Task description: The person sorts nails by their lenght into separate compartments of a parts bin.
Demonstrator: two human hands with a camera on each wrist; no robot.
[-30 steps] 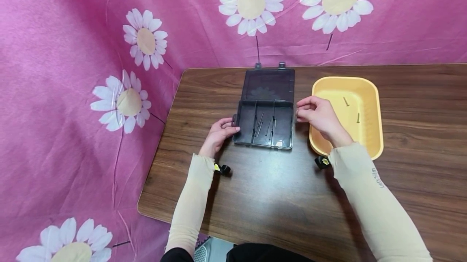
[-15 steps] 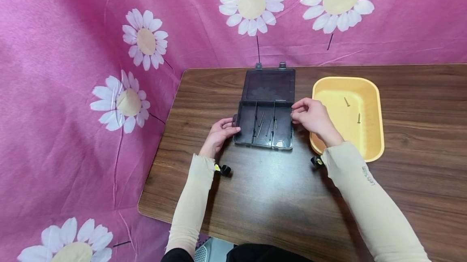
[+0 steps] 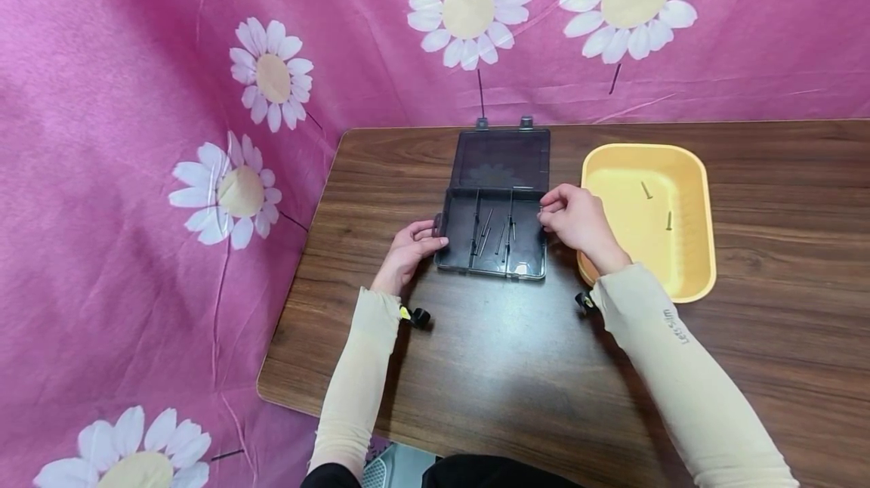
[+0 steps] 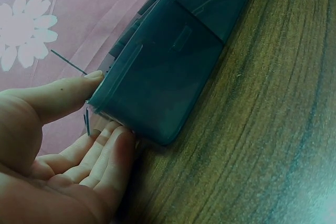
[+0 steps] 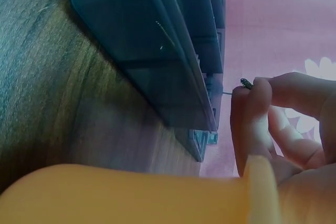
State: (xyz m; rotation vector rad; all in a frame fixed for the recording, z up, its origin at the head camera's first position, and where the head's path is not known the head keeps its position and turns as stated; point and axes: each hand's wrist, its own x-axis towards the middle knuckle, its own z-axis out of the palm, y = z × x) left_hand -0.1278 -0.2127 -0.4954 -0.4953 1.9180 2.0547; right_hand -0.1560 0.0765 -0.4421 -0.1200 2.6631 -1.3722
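Observation:
A dark see-through compartment box (image 3: 458, 246) lies with its lid (image 3: 501, 159) folded back. Several thin nails (image 3: 485, 231) rest in its middle section, and a short fastener (image 3: 513, 231) shows beside the right divider. My left hand (image 3: 402, 255) holds the box's left end, thumb on the rim and fingers against the side wall in the left wrist view. Close by the box's right edge, my right hand (image 3: 576, 222) pinches a screw (image 5: 246, 83) between thumb and fingertips. Only its threaded tip pokes out; the rest is hidden by the fingers.
To the right stands a yellow tray (image 3: 707, 246) with two screws (image 3: 646, 190) inside, partly under my right forearm. Both rest on a wooden table (image 3: 503, 367). A pink flowered cloth (image 3: 367, 35) hangs along the table's back and left edges.
My right hand has moved left from over the tray's edge to the box's right rim, fingers still pinched together. The left hand, box and tray look unmoved.

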